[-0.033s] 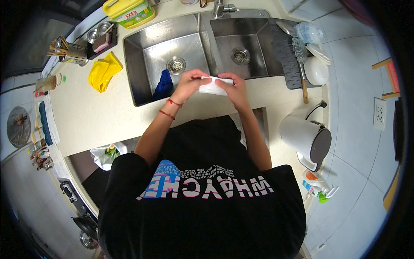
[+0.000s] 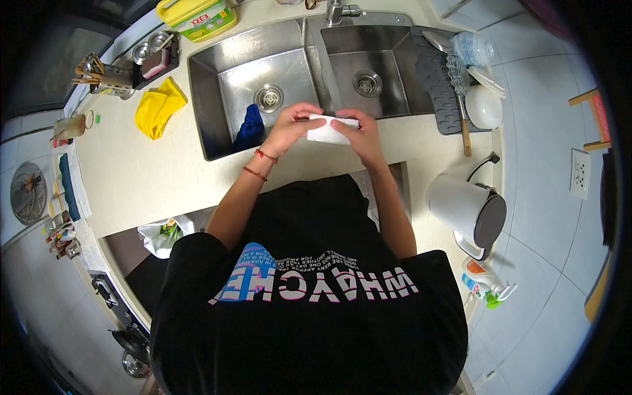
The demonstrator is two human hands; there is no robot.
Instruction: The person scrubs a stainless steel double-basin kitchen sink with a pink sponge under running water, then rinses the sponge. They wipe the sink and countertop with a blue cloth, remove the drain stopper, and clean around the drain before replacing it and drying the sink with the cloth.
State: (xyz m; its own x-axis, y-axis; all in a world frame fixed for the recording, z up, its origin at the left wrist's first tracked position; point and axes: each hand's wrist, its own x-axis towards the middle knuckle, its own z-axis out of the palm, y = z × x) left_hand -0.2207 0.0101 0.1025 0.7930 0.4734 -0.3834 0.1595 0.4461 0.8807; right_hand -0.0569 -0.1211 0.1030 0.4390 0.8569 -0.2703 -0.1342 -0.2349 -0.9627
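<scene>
Between my two hands is a small white folded cloth (image 2: pixel 327 133), possibly a paper towel; its exact kind is hard to tell. My left hand (image 2: pixel 294 127) pinches its left end, thumb on top. At the right end my right hand (image 2: pixel 359 136) grips it the same way, with fingers behind and the thumb across the front. Both hands are over the front edge of the double steel sink (image 2: pixel 263 60). Left of my left hand, a dark blue cloth (image 2: pixel 249 128) hangs in the near corner of the left basin. A yellow cloth (image 2: pixel 160 108) lies crumpled on the counter (image 2: pixel 131 178).
The faucet (image 2: pixel 337 12) stands behind the sink. A grey drying mat (image 2: pixel 431 72) holds bowls and a wooden-handled brush (image 2: pixel 463 118). To the right are a white kettle (image 2: pixel 457 207) and a spray bottle (image 2: pixel 484 280). A chopstick holder (image 2: pixel 108 80) and yellow tub (image 2: pixel 201 18) stand back left.
The white folded cloth has shifted very slightly to the right in my fingers. My grip and everything around look otherwise the same.
</scene>
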